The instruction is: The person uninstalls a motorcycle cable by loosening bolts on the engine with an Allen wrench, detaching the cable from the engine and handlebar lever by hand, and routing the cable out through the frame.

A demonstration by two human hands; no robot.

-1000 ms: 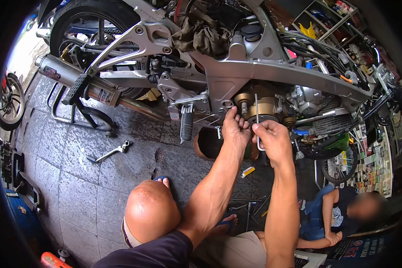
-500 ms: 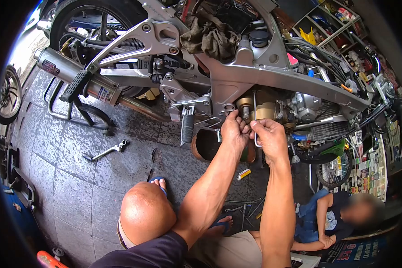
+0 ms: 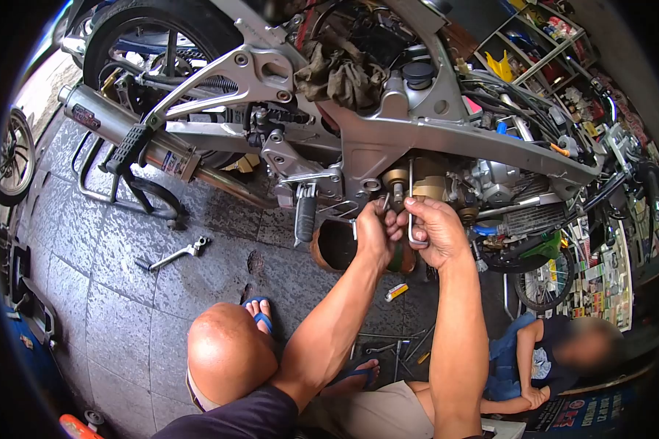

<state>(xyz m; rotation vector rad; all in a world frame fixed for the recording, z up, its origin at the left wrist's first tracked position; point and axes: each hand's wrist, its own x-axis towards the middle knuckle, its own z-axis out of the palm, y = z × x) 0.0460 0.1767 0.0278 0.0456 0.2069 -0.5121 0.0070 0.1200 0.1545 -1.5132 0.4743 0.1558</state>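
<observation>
My right hand [image 3: 439, 228] is closed around a long, thin L-shaped hex key [image 3: 411, 175], its shaft upright against the engine and its bent end showing below my fingers. My left hand [image 3: 375, 228] has its fingers curled just left of it, under a round metal shaft [image 3: 398, 192]. What its fingertips pinch, if anything, is too small to make out. Both hands are at the underside of the motorcycle's silver frame [image 3: 388, 143], beside the gold-coloured engine cover [image 3: 433, 180]. A brown open container [image 3: 319, 249] is on the floor below my hands.
A dirty rag [image 3: 340, 77] lies over the frame. A kick-start lever [image 3: 176, 254] rests on the tiled floor at left, and several tools [image 3: 399, 351] lie near my feet. A small yellow-and-white packet [image 3: 397, 292] is closer in. Another person [image 3: 527, 358] sits at lower right.
My left hand has shifted slightly left and down, uncovering more of the shaft. My right hand still holds the hex key, turned a little. The view has moved slightly.
</observation>
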